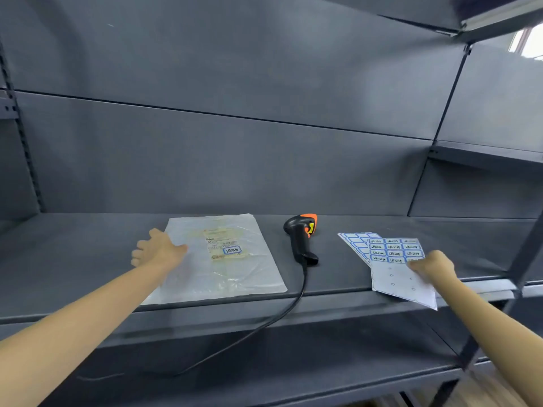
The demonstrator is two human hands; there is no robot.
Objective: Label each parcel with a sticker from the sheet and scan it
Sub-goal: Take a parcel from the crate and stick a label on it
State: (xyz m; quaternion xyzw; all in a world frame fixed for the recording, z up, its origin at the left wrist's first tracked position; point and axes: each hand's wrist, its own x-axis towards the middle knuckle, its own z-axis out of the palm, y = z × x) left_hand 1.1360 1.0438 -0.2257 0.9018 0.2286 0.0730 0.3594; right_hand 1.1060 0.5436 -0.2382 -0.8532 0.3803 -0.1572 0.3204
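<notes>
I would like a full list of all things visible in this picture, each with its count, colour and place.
parcel: one, clear plastic bag with a paper label, on the shelf, left of centre
sticker: one, blue-bordered white, stuck on the parcel's label
scanner: one, black with orange head, lying on the shelf at centre, its black cable hanging over the front edge
sticker sheets: at least two overlapping, white with blue-bordered stickers, on the shelf at right
shelf: one, dark grey, under all items
left hand: one, fingers spread, resting on the parcel's left edge
right hand: one, holding the top sticker sheet
</notes>
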